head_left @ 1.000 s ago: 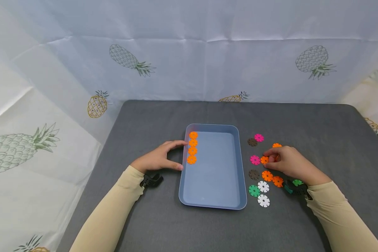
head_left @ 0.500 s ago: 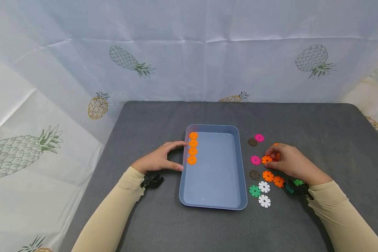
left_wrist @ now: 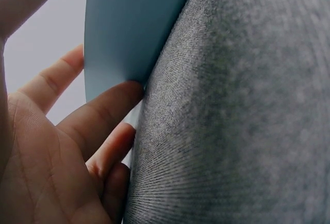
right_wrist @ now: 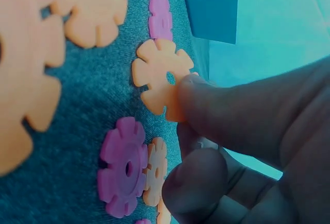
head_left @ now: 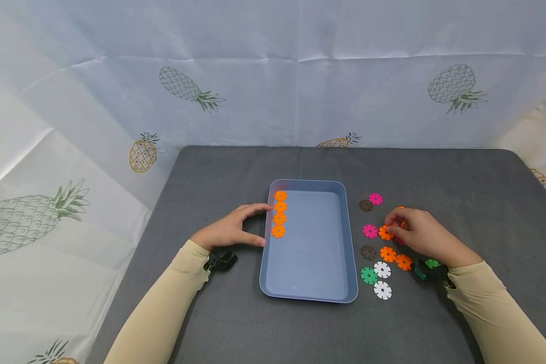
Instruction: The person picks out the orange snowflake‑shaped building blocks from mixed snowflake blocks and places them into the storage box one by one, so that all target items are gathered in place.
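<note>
A blue rectangular tray (head_left: 309, 298) lies on the table with a column of orange notched discs (head_left: 279, 218) along its left inner side. My left hand (head_left: 231, 227) touches the tray's left wall, fingers spread and extended; the left wrist view shows fingertips (left_wrist: 131, 89) against that wall. Right of the tray, my right hand (head_left: 416, 232) pinches an orange notched disc (right_wrist: 154, 74), the thumb on its face. A pink disc (right_wrist: 124, 167) and another orange disc (right_wrist: 155, 172) lie just beside the fingers. Part of the held disc is hidden by the thumb.
Between the tray and my right arm lie white discs (head_left: 382, 290), a green disc (head_left: 369, 276), brown discs (head_left: 368, 252), pink discs (head_left: 370, 231) and more orange discs (head_left: 388, 254). A white pineapple-print cloth (head_left: 273, 101) hangs behind the grey table (head_left: 227, 167).
My right thumb has shifted up onto the orange disc's face, and a pink disc has come into sight beneath that hand. My left hand stays at the tray.
</note>
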Action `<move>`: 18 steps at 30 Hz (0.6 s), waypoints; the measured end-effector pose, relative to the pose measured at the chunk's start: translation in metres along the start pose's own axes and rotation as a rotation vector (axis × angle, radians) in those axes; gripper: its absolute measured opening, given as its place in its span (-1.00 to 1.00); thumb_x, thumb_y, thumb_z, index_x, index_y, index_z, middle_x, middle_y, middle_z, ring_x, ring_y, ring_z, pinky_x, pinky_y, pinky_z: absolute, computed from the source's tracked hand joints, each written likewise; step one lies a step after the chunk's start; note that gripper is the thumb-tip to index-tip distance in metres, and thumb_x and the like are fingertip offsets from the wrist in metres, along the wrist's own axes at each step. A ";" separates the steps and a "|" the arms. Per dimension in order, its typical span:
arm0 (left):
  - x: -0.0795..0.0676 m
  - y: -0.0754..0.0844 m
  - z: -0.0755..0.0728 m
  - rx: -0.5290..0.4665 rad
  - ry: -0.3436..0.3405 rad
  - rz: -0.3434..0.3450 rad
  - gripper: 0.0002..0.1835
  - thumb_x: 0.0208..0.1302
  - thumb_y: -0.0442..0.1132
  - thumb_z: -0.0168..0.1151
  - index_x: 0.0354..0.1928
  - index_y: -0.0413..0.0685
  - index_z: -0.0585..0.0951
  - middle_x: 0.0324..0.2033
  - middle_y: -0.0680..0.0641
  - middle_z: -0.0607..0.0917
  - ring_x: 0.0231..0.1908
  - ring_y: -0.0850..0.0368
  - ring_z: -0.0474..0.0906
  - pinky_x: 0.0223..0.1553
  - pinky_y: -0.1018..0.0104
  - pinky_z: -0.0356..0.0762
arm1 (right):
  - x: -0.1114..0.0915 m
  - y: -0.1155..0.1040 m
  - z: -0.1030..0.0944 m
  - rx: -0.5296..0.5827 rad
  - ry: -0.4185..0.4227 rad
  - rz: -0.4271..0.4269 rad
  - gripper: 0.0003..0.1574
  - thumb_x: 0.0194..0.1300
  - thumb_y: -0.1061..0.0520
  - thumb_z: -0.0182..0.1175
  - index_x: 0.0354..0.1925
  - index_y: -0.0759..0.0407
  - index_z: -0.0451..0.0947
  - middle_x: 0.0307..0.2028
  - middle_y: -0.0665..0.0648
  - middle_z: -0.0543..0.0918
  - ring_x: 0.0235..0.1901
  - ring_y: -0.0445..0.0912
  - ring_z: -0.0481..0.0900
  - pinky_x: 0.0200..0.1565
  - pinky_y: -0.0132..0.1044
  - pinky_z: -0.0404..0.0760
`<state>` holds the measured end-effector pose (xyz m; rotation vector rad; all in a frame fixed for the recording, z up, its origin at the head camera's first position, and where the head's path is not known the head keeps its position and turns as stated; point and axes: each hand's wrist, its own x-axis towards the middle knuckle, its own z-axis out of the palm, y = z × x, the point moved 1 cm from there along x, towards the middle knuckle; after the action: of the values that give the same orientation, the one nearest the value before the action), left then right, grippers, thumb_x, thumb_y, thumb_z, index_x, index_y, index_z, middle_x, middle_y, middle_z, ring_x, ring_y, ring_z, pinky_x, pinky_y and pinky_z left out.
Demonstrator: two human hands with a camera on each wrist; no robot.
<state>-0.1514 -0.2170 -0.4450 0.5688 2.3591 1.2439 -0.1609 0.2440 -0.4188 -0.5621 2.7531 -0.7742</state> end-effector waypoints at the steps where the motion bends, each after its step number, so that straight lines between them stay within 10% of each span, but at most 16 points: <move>1: 0.000 0.000 0.000 -0.001 -0.001 -0.003 -0.06 0.14 0.03 0.63 0.55 0.31 0.38 0.50 0.11 0.37 0.52 0.04 0.14 0.52 -0.12 0.10 | 0.000 0.000 0.000 0.000 -0.001 0.003 -0.95 0.42 0.26 0.34 -0.16 0.19 0.65 -0.41 -0.03 0.60 -0.51 -0.18 0.42 -0.44 -0.31 0.45; 18: -0.001 0.001 0.001 0.003 0.000 -0.001 -0.07 0.15 0.03 0.62 0.55 0.31 0.38 0.50 0.10 0.37 0.52 0.02 0.15 0.51 -0.15 0.10 | -0.002 -0.001 0.000 0.022 -0.017 0.023 -0.95 0.48 0.20 0.31 -0.17 0.18 0.64 -0.41 -0.02 0.63 -0.52 -0.16 0.45 -0.46 -0.30 0.46</move>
<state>-0.1498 -0.2163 -0.4446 0.5691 2.3609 1.2404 -0.1585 0.2444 -0.4181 -0.5300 2.7275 -0.7893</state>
